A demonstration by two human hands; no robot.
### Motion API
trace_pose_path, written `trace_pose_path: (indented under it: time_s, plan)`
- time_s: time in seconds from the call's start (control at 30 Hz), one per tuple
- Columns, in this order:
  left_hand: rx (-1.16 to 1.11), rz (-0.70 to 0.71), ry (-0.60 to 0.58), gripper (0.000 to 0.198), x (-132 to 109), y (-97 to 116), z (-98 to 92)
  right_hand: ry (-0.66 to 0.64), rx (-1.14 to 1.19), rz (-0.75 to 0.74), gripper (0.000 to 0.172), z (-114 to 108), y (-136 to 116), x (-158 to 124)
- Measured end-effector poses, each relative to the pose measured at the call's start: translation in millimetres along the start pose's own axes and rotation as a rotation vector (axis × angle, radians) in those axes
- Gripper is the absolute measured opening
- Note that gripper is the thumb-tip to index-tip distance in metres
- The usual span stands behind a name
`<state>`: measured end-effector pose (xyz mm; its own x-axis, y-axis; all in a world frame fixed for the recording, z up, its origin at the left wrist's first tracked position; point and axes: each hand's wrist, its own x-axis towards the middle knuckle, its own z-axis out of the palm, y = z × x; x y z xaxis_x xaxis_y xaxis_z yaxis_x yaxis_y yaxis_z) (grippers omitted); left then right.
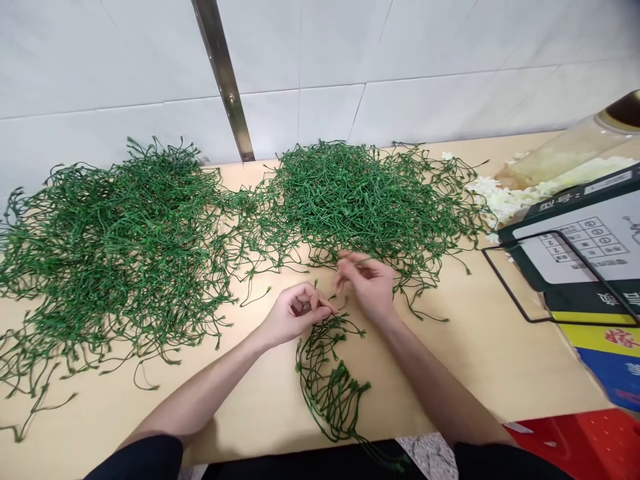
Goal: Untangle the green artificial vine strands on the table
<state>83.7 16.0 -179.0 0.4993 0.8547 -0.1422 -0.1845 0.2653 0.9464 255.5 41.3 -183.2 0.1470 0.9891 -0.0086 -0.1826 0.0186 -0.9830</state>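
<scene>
Presumably light, springy green stems point(340, 381) are best gripped mid-length; left fingers point(320, 313) seem pinched on them, right fingers point(351, 271) half-curled, hold unclear.

- Right hand point(369, 283): fingertips blurred; what they pinch cannot be told.
- Leftmost heap of green artificial stems point(110, 247): cut by left edge.
- Clear bottle point(565, 153), printed carton point(590, 247): cut by right edge.
- Red object point(580, 447), lower right: cropped, kind unclear.
</scene>
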Motion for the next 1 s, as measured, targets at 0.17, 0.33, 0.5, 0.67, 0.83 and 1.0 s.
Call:
trace_pose_path:
  time_s: [0.17,0.33,0.5,0.67,0.83,1.0]
  plan:
    - [-0.047,0.009,0.064,0.034,3,2,-0.9,0.257,0.311,-0.059,0.044,-11,-5,16]
    - [-0.147,0.031,0.106,0.034,6,-5,-8.3,0.148,0.328,0.053,0.07,-7,-4,13]
    - [-0.233,0.0,0.142,0.04,9,-11,-12.6,0.006,0.28,0.114,0.095,-2,-3,4]
    - [-0.276,0.014,0.198,0.038,10,-9,-12.0,0.032,0.28,0.079,0.084,-7,-3,6]
    - [-0.342,0.001,0.224,0.039,11,-5,-9.9,0.272,0.332,-0.014,0.032,-16,0,16]
    - [-0.404,0.004,0.269,0.038,12,-3,-8.9,0.265,0.361,-0.01,0.027,-17,8,17]
